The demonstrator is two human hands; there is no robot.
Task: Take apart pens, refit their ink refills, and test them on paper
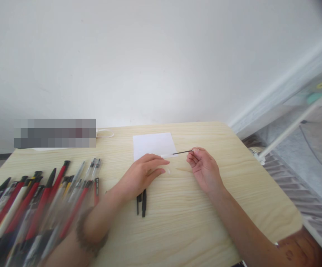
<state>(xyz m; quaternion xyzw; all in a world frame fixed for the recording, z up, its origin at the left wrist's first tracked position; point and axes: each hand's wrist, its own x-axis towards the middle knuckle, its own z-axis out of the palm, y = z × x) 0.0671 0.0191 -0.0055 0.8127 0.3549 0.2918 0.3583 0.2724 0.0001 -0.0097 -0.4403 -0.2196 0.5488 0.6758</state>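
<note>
Pen refill (pixel 182 152) pinched in my right grip (pixel 204 165); left grip (pixel 147 169) half-curled, hold unclear; I favour light pressure, avoiding bending.

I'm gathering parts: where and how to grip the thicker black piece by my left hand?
Probably pinch the thicker black piece across its slim near half, from the right: the left hand is at its far end; a thinner piece lies left.

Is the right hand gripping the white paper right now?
No: the right hand pinches the end of a thin dark rod, while the white paper lies on the table.
</note>
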